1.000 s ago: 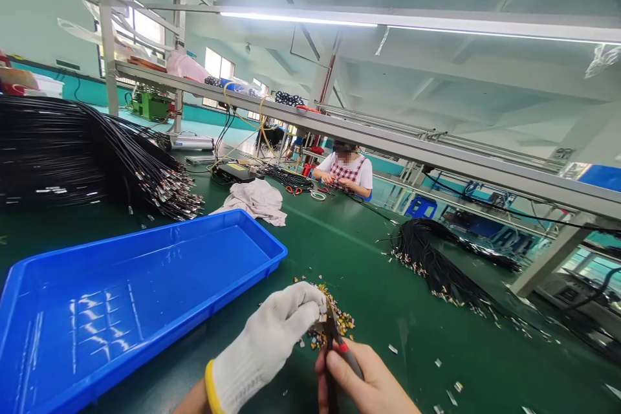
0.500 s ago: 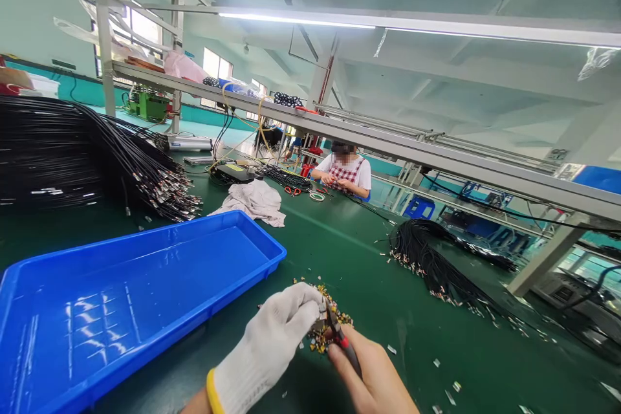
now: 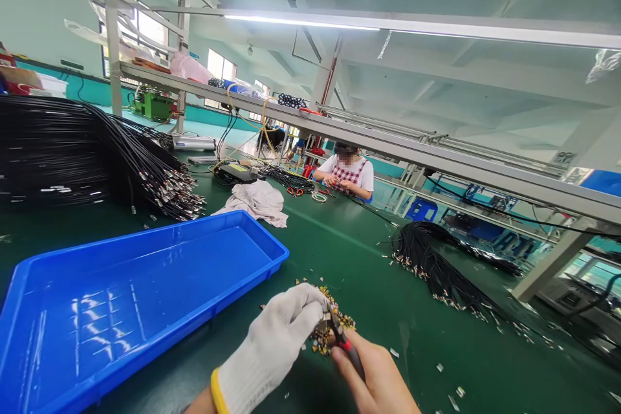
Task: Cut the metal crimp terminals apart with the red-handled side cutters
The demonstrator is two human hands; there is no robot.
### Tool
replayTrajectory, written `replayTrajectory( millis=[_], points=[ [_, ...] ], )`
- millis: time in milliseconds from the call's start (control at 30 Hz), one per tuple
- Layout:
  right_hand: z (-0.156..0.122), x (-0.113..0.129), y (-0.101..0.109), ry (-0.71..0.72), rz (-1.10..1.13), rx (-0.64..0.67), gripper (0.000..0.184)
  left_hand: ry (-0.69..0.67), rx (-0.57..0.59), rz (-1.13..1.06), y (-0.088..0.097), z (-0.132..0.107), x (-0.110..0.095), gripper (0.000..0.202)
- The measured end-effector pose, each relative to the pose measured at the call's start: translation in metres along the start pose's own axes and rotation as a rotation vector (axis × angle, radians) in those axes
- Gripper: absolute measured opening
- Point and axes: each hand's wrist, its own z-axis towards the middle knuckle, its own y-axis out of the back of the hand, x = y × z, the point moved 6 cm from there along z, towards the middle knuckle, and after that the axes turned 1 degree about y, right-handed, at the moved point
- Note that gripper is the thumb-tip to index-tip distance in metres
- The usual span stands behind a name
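My left hand (image 3: 274, 349), in a white knit glove with a yellow cuff, pinches a small metal piece at its fingertips. My bare right hand (image 3: 376, 378) grips small pliers (image 3: 342, 339) with red and black handles, and their jaws meet the piece held by the left fingers. Both hands hover over a small heap of tiny gold-coloured metal parts (image 3: 332, 326) on the green table (image 3: 349, 252). An empty blue plastic tray (image 3: 126, 294) lies just left of my hands.
A big bundle of black cables with metal ends (image 3: 87, 158) lies at the far left, another bundle (image 3: 436, 265) to the right. A crumpled white cloth (image 3: 257, 200) sits behind the tray. Across the table a person (image 3: 347, 171) works. Small scraps (image 3: 456, 391) dot the table.
The right hand and pliers shifted slightly from upright to tilted against the left fingertips. The view drifted a little; both hands stay over the heap.
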Motion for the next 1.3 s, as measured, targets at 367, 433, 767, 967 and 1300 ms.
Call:
replayTrajectory(
  millis=[367, 433, 767, 967, 1300],
  points=[
    [0.004, -0.014, -0.01, -0.222, 0.384, -0.093, 0.052, 0.018, 0.019, 0.016, -0.002, -0.001, -0.007, 0.028],
    [0.003, -0.012, -0.007, -0.28, 0.59, -0.115, 0.054, 0.038, 0.003, 0.069, -0.004, -0.001, -0.004, 0.028],
    [0.001, 0.008, 0.013, -0.274, 0.724, -0.236, 0.032, 0.07, 0.069, 0.132, -0.024, -0.002, 0.003, 0.026],
    [-0.007, 0.013, 0.036, -0.244, 0.541, -0.374, 0.017, 0.148, 0.043, 0.016, -0.015, 0.012, 0.016, 0.03],
    [-0.003, 0.011, 0.038, -0.257, 0.606, -0.45, 0.014, 0.168, 0.124, -0.104, -0.03, 0.01, 0.015, 0.031]
  ],
)
